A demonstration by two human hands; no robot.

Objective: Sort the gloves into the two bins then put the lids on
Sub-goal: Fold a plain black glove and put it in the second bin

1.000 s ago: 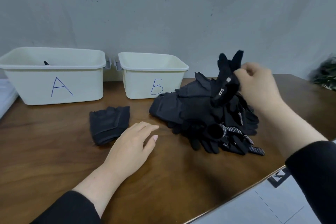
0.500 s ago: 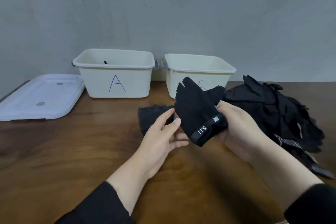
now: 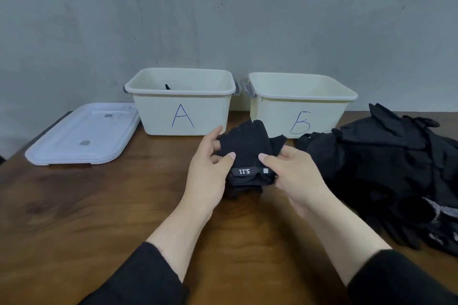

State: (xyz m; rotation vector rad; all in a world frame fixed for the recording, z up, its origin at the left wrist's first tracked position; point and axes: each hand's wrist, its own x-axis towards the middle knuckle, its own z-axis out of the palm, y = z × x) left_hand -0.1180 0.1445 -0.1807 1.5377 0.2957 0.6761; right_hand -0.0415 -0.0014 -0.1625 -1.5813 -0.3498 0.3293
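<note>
Far left on the wooden table [image 3: 74, 205]: a white lid [image 3: 81, 135], flat, just beside bin A [image 3: 182, 104]; possibly two lids stacked, edges too blurred to tell. Inside bin A, only a dark tip [image 3: 168, 87] showing above the rim, the rest hidden by the wall. To its right, bin B [image 3: 301, 103], nearly touching bin A at the grey clips; interior floor out of sight.

In front of the bins, between them, a black fingerless glove [image 3: 247, 153] held just above the table, short finger stubs pointing toward the bins, cuff strap nearest the camera with white "5.11" lettering upside down. Left hand [image 3: 210, 171] gripping its left edge, thumb on top, fingers curled underneath. Right hand [image 3: 290, 176] pinching the right edge beside the strap, thumb on top, fingertips hidden below the fabric. Under the glove, more black cloth, perhaps a second glove, mostly covered.

Far right: a heap of black gloves [image 3: 391, 168], tangled, cut off by the frame edge, individual pieces hard to separate.
</note>
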